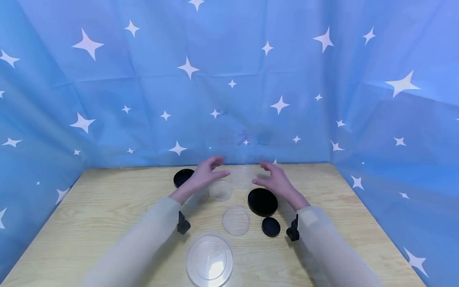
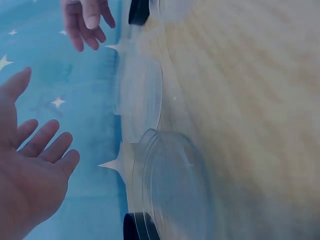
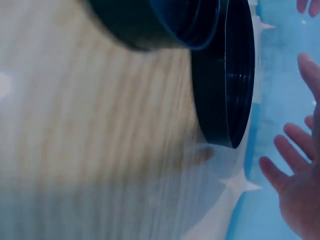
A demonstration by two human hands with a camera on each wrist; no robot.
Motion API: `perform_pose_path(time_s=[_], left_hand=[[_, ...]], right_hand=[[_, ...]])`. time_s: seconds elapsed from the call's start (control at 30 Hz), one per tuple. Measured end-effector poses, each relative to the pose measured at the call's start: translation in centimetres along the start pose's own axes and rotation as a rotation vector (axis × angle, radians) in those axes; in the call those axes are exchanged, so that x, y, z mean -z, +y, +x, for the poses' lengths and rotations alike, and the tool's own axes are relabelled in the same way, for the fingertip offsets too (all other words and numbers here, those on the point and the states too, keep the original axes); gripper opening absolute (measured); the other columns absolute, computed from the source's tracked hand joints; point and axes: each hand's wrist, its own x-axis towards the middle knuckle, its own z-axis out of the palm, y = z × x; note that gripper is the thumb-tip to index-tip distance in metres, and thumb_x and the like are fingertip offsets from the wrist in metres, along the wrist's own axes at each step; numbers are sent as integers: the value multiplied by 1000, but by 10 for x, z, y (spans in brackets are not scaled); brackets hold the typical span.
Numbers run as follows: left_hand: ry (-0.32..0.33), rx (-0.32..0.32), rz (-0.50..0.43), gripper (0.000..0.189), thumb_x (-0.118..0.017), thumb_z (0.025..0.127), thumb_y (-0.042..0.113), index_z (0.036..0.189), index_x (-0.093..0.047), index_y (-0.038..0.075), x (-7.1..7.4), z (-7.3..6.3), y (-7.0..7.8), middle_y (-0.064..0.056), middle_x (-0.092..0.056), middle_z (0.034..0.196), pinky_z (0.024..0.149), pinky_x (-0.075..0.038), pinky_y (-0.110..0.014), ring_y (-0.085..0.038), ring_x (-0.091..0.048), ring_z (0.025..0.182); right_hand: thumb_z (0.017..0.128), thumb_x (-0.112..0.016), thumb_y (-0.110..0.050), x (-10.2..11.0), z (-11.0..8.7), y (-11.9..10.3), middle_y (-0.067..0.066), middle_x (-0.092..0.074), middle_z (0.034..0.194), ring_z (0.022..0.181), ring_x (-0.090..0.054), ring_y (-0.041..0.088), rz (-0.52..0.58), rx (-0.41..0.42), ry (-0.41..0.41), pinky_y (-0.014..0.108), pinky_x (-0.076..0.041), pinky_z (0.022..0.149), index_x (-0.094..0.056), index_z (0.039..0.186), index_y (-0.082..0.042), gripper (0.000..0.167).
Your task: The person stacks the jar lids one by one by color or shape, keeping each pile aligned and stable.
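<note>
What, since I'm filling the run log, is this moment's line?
left grip: holds nothing | right grip: holds nothing | between grips: clear piece | near right grip: large black dish | surface: wood-grain table

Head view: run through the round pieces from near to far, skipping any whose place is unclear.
Large clear disc → small black dish → large black dish → far black dish.

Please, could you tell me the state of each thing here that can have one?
Left hand: empty, raised.
Right hand: empty, raised.
Large black round plastic dish: hollow side up.
Small black round plastic dish: hollow side up.
Leftmost black round plastic piece: partly hidden, facing unclear.
Large clear round plastic disc: lying flat.
Smaller clear round plastic pieces: not held; lidded or not, unclear.
</note>
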Motion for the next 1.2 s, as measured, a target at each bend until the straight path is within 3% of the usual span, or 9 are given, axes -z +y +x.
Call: perform_pose_path(time_s=[0.17,0.3,0.57,0.87,1.2], left_hand=[[-24,50,40,67,-77,94,24,150,-47,1,-12,22,-8,-22,-57,139,107,-45,-46,-35,-54,130],[-66,85,54,71,-79,92,26,151,-47,4,-24,35,-15,-18,-56,143,108,-44,-45,-33,-52,133],[-98,142,129,83,-84,87,23,156,-41,8,-32,45,-28,-18,-50,150,109,-43,-44,-33,-48,136],[-157,156,174,86,-85,85,21,157,-39,5,-35,50,-27,-17,-52,148,106,-47,-40,-31,-49,136],[-274,104,232,94,-88,82,25,158,-36,3,-33,56,-24,-17,-49,151,114,-38,-39,-29,-45,140]], right_hand=[[91,-80,-32,-4,9,3,24,-37,158,143,-37,43,12,-41,-69,59,-34,113,-30,159,1,90],[91,-80,-29,-6,13,8,25,-32,161,145,-33,43,18,-80,-99,58,-32,115,-24,160,2,95],[90,-82,-31,-17,20,11,31,-22,162,149,-26,44,94,-140,-179,56,-31,116,2,162,0,115],[86,-86,-31,-27,27,9,31,-33,157,145,-34,43,43,-131,-186,55,-34,115,-10,161,3,112],[86,-85,-33,-19,33,2,26,-39,156,140,-41,41,18,-64,-270,55,-35,113,-29,157,5,98]])
